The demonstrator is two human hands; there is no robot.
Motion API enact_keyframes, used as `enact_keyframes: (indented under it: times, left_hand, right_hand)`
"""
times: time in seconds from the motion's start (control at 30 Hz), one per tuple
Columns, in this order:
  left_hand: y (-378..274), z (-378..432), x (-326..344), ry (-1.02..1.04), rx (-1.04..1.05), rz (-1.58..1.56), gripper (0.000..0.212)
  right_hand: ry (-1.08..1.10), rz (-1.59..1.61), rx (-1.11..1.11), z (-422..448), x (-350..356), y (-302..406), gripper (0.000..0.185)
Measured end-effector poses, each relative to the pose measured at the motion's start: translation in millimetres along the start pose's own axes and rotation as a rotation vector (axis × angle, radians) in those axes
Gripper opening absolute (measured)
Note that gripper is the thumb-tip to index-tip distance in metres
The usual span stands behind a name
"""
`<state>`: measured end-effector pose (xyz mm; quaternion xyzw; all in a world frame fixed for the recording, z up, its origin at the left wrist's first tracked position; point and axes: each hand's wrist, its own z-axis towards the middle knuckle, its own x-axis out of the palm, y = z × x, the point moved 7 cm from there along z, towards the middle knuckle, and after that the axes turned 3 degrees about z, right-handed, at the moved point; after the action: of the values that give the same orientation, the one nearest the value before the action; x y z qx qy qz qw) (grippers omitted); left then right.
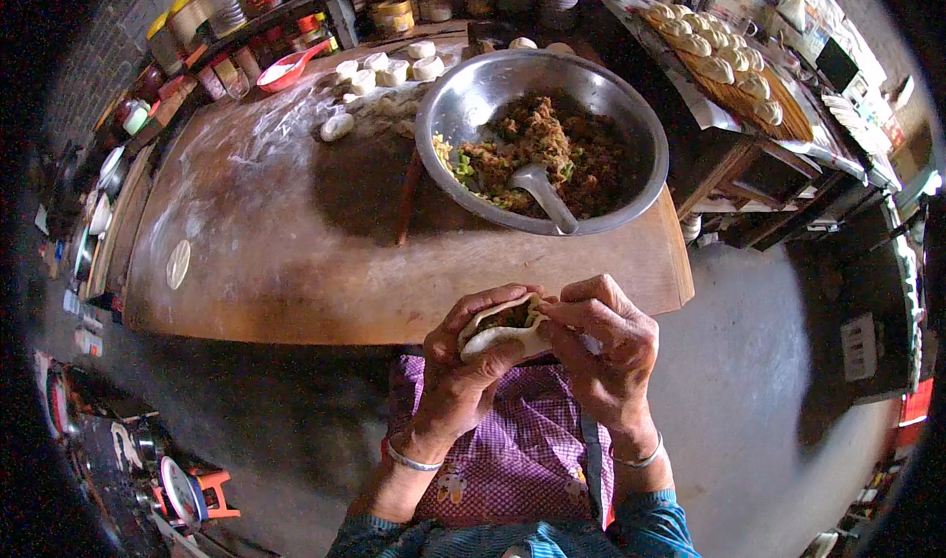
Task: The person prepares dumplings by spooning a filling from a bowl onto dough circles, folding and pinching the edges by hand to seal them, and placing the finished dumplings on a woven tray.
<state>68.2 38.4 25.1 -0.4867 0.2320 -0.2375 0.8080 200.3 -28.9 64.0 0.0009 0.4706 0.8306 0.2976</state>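
My left hand (465, 366) cradles a dough wrapper (491, 340) with dark filling showing in its open middle. At the wrapper's right end, the fingertips of my right hand (606, 336) pinch the edge into folds. Beyond both hands stands a large steel bowl (654, 188) of meat filling (543, 133) with chopped greens. A metal spoon (547, 196) rests in it, its handle against the near rim. Several dough pieces (395, 74) lie on the floured wooden board (355, 292) left of the bowl; one flattened round (178, 264) lies at the far left.
A red scoop (281, 76) with white powder sits at the board's back left. Jars (392, 17) line the shelf behind. On the table at right, a wooden tray (798, 125) holds several filled buns (717, 70). A rolling pin (409, 196) lies partly behind the bowl.
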Motion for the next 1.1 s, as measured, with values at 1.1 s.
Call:
enact_keyframes:
  times: [1.1]
  left_hand:
    - [5, 1, 11, 0.06, -0.323, -0.453, 0.049]
  right_hand:
    - [0.087, -0.163, -0.09, -2, 1, 5, 0.021]
